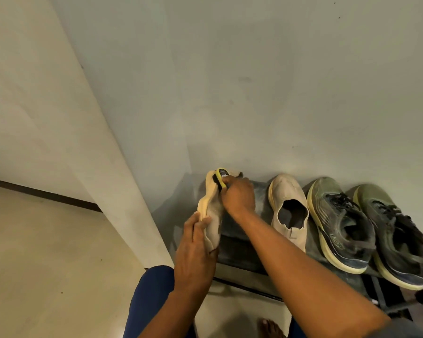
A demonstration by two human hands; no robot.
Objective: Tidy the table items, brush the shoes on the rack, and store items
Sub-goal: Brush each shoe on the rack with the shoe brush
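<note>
Your left hand (195, 250) grips the beige slip-on shoe (211, 203), tilted on its side above the shoe rack (239, 250), while your right hand (238, 197) clasps the yellow brush (220, 178) against its upper.

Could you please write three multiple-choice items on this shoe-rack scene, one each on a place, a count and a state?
1. Where is the brush?
A. on the floor
B. against the held shoe
C. inside a sneaker

2. How many shoes rest on the rack?
A. three
B. one
C. five

3. How is the held shoe?
A. flat on the rack
B. lifted and turned on its side
C. on a foot

Answers: 1 B, the right hand presses it there; 2 A, one beige, two dark; 3 B, the left hand grips it.
</note>
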